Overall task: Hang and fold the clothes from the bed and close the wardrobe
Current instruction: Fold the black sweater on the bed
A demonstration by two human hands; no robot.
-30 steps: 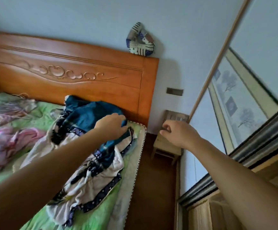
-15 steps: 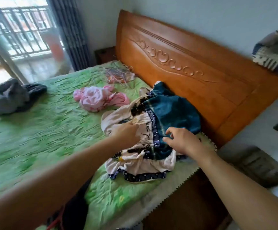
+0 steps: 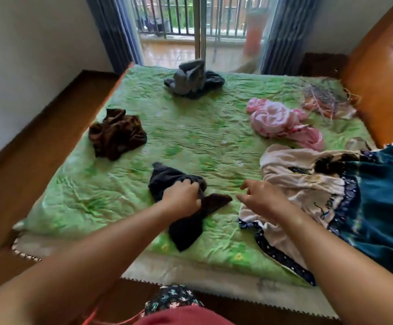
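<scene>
1. Head cam, nearest first: the left hand [image 3: 181, 195] has its grip bunched tight on the middle of the dark grey garment [image 3: 165, 179], near the front edge of the bed [image 3: 190, 141].
2. That garment's long axis runs roughly 11 to 5 o'clock under the hand, with a flap poking out at 3 o'clock toward the right hand [image 3: 261, 198].
3. Right hand: grip loose, fingers half-curled, pinching nothing. It's just beside that flap, so I'd guess it takes the free end.
4. The white-and-teal garment [image 3: 308, 184] lies at 3 o'clock under the right wrist and might snag.
5. Further out are the brown garment [image 3: 118, 134] at 10, the pink garment [image 3: 277, 120] at 1 and the grey heap [image 3: 190, 78] at 12. All are well apart, nothing blocking.
</scene>
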